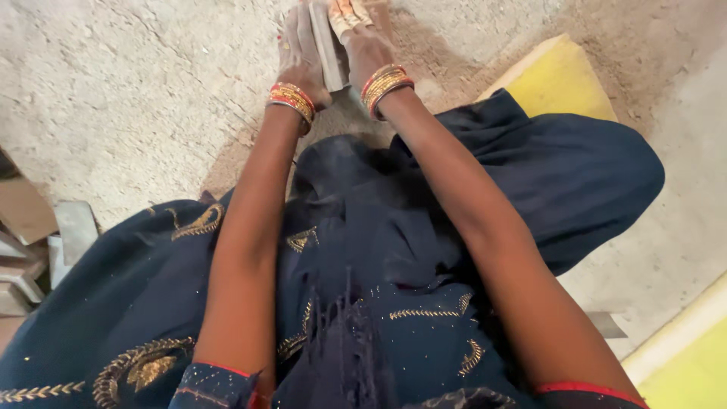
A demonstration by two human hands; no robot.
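Observation:
A flat pale wooden block (329, 47) stands on edge on the dusty floor at the top of the head view. My left hand (297, 57) presses flat against its left face. My right hand (362, 42) lies over its top and right side, fingers curled on it. Both wrists carry red and gold bangles. My arms reach forward over my dark blue embroidered garment (394, 250). The block's far end is cut off by the frame's top edge.
Sawdust covers the concrete floor (136, 98). A yellow board (556, 79) lies to the right of my hands, and another yellow surface (685, 363) sits at the bottom right. Several wooden pieces (45, 242) are stacked at the left edge.

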